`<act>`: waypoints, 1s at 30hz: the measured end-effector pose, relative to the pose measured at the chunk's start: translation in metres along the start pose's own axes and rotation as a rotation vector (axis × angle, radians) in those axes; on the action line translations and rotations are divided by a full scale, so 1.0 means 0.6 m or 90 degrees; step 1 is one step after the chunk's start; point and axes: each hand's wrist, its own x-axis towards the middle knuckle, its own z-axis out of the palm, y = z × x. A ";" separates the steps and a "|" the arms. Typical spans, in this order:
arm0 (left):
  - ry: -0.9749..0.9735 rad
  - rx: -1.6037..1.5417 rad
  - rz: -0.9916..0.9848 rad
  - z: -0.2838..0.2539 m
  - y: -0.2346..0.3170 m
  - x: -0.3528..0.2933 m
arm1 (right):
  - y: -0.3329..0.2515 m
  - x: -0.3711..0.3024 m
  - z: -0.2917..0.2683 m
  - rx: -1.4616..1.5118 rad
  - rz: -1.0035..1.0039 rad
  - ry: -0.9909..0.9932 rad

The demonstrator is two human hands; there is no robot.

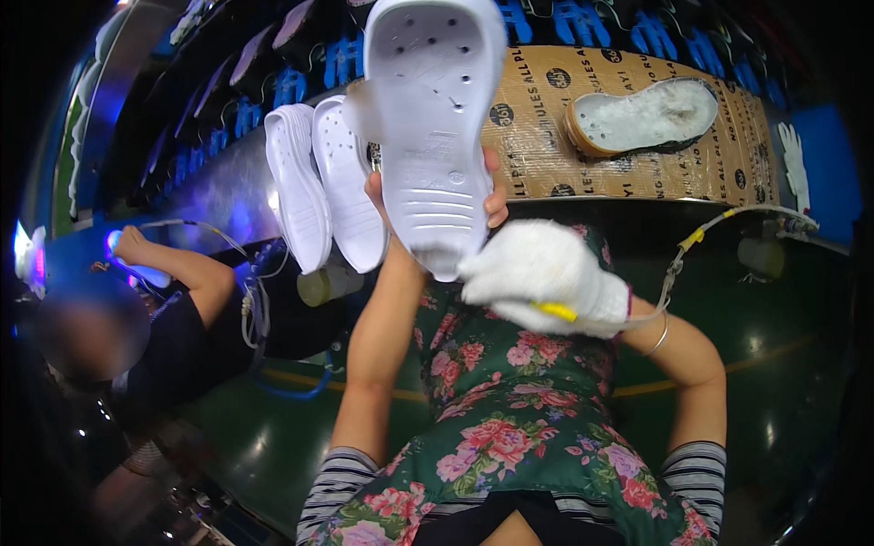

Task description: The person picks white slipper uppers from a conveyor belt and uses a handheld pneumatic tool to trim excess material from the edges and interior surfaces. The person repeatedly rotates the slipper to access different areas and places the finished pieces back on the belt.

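My left hand (494,189) is bare and wraps round the lower part of a white shoe sole (435,164), fingers showing at both edges. The sole stands up toward me, with small holes in its wide upper part and ridges lower down. Beside its lower end is my right hand (544,278), in a white fuzzy glove, fingers closed. A tool with a yellow part (553,311) sits in that hand, joined to a clear hose; its tip is hidden. A greyish patch shows on the sole near the glove. Two more white soles (350,196) lean side by side to the left.
Brown printed cardboard (537,100) covers the bench, bearing a shoe (642,116) with a white inside. A white glove (794,168) lies far right. The clear hose (678,264) arches at right. Blue clamps (583,23) line the back. Another person's arm (187,264) is at left.
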 end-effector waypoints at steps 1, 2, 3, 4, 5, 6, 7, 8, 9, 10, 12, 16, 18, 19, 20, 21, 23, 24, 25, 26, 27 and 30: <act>-0.013 0.006 -0.029 0.007 0.010 0.007 | -0.004 -0.010 0.009 0.062 -0.005 -0.036; -0.033 0.018 -0.049 0.006 0.014 0.012 | -0.012 -0.009 0.011 0.173 0.043 -0.045; -0.054 0.030 -0.069 0.002 0.017 0.017 | -0.015 -0.006 0.006 0.197 0.064 -0.018; -0.044 0.049 -0.084 0.007 0.019 0.017 | -0.018 0.000 0.000 0.222 0.084 0.008; -0.035 0.067 -0.097 0.011 0.021 0.018 | -0.020 0.009 -0.007 0.153 0.088 0.039; -0.024 0.084 -0.108 0.015 0.020 0.016 | -0.021 0.014 -0.016 0.059 0.062 0.065; -0.007 0.078 -0.104 0.022 0.017 0.019 | -0.017 0.012 -0.012 0.011 0.026 0.073; 0.019 0.074 -0.109 0.032 0.017 0.022 | -0.009 0.006 -0.005 -0.036 -0.010 0.081; 0.046 0.068 -0.114 0.043 0.017 0.024 | -0.008 -0.002 0.003 -0.058 -0.041 0.048; 0.048 0.088 -0.131 0.047 0.022 0.026 | -0.012 -0.010 0.014 -0.080 -0.071 0.017; 0.052 0.128 -0.164 0.046 0.036 0.033 | -0.023 -0.018 0.022 -0.070 -0.066 -0.034; -0.019 0.108 -0.172 0.026 0.038 0.028 | -0.034 -0.003 0.001 0.120 0.006 -0.052; 0.007 0.115 -0.179 0.045 0.045 0.031 | -0.026 0.005 0.001 0.016 0.008 0.039; -0.011 0.109 -0.175 0.045 0.048 0.036 | -0.021 0.008 0.003 -0.020 0.002 0.040; -0.027 0.101 -0.172 0.046 0.050 0.041 | -0.023 0.006 0.008 0.017 0.014 0.021; -0.073 0.083 -0.166 0.031 0.049 0.048 | -0.030 0.001 0.013 0.054 0.027 0.002; -0.093 0.085 -0.157 0.026 0.051 0.050 | -0.036 0.000 0.015 0.146 0.075 -0.014; -0.071 0.103 -0.154 0.027 0.053 0.049 | -0.032 0.004 0.010 0.134 0.087 0.025; -0.062 0.112 -0.152 0.024 0.054 0.050 | -0.029 0.006 0.008 0.094 0.128 0.064; -0.034 0.125 -0.142 0.024 0.053 0.048 | -0.026 0.008 0.007 0.053 0.170 0.103; -0.005 0.137 -0.133 0.026 0.051 0.046 | -0.018 0.006 0.013 0.066 0.193 0.087; -0.114 0.072 -0.091 0.002 0.049 0.052 | -0.037 0.000 0.028 0.254 0.243 0.032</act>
